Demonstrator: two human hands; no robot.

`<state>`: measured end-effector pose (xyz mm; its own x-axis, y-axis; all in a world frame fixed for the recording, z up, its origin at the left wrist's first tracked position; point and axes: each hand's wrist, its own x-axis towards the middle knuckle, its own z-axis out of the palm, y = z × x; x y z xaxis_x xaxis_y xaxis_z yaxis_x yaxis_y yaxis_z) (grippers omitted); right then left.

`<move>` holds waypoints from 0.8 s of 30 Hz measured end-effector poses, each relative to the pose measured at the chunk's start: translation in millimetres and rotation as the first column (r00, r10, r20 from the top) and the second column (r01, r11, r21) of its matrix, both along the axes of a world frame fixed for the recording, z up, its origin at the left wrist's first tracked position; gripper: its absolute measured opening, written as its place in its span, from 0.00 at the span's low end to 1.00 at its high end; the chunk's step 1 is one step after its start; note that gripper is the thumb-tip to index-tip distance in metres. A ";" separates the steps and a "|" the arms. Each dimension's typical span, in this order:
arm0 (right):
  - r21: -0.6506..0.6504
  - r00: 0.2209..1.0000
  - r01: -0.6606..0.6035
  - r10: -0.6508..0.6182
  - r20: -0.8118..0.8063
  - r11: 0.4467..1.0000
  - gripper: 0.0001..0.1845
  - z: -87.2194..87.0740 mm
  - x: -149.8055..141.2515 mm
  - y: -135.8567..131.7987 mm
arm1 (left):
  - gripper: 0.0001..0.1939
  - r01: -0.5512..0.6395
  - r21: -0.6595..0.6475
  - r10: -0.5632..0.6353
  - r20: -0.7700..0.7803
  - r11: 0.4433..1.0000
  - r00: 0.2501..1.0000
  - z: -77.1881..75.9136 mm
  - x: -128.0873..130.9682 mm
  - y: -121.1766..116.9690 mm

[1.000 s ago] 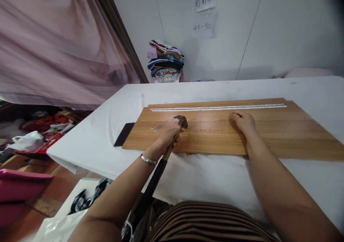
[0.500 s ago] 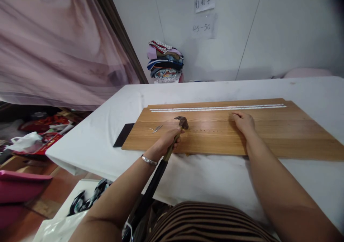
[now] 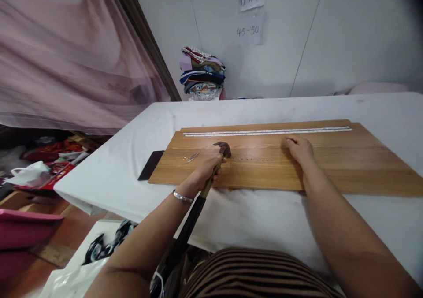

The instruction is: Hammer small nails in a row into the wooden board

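Note:
My left hand [image 3: 209, 169] is wrapped round a claw hammer [image 3: 224, 149] just below its head, with the dark handle slanting back toward my body. Over the right part of the wooden board [image 3: 360, 170] is my right hand [image 3: 300, 150], its fingers closed in a pinch. Whatever may be between those fingertips is too small to make out. A few loose nails [image 3: 193, 157] lie on the board left of the hammer. Between my hands runs a row of small dark nail marks or nail heads [image 3: 254, 160]. Along the board's far side stretches a white measuring strip [image 3: 264, 132].
The board lies on a white-covered table [image 3: 251, 218]. At its left edge a flat black object [image 3: 151, 165] sticks out. Behind the table stands a pile of folded cloth [image 3: 203, 73] by the wall. A pink curtain [image 3: 72, 46] hangs at left, above clutter on the floor.

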<state>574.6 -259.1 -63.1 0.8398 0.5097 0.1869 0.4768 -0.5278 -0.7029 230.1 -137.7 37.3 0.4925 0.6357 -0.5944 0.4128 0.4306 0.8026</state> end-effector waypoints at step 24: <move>0.001 1.000 -0.011 0.011 -0.001 1.000 0.18 -1.2 1.9 -1.2 | 0.20 0.008 -0.019 -0.007 0.028 1.000 1.000 -4.0 -3.0 2.1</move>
